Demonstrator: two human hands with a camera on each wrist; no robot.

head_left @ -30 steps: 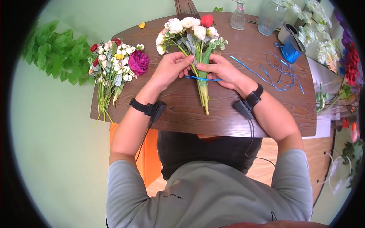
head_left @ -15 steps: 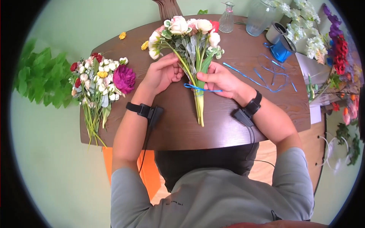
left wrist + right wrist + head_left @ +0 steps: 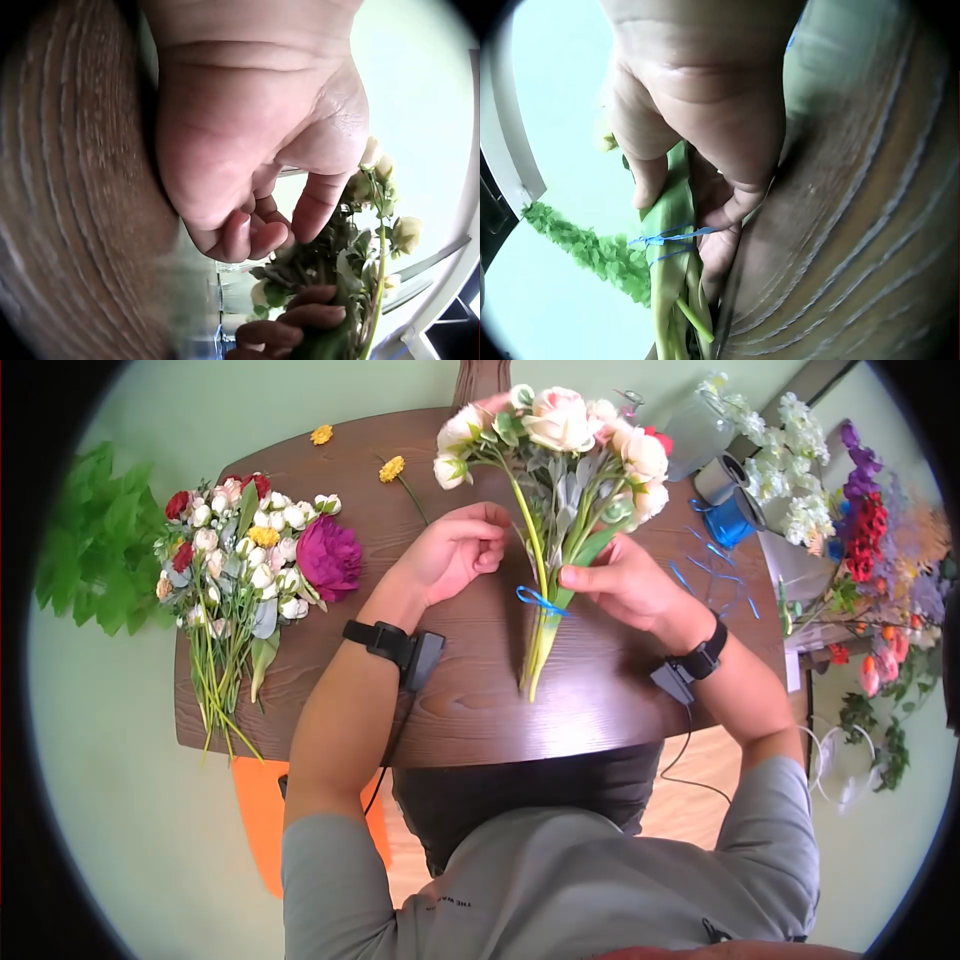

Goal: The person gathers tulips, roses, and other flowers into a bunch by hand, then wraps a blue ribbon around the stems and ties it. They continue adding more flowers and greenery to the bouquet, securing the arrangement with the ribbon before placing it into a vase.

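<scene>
The right hand [image 3: 625, 582] grips a bouquet of white and pink flowers [image 3: 557, 420] by its green stems, just above a blue ribbon [image 3: 541, 600] tied round them. In the right wrist view the thumb and fingers lie on both sides of the stems, with the ribbon [image 3: 660, 240] below the thumb. To the left of the bouquet is the left hand [image 3: 458, 550], its fingers loosely curled and holding nothing. The left wrist view shows the left hand [image 3: 262, 150] with bent fingers beside the flowers.
A second bunch with a purple flower [image 3: 329, 558] lies at the table's left. Yellow flowers [image 3: 391, 469] lie towards the back. Ribbon spools [image 3: 733, 518], loose blue ribbon pieces and a glass vase [image 3: 697, 432] are at the right; more flowers [image 3: 866, 550] stand beyond.
The left hand has come away from the bouquet. The right hand has raised the bouquet and turned it slightly, its stems still gripped. A yellow flower's stem now shows behind.
</scene>
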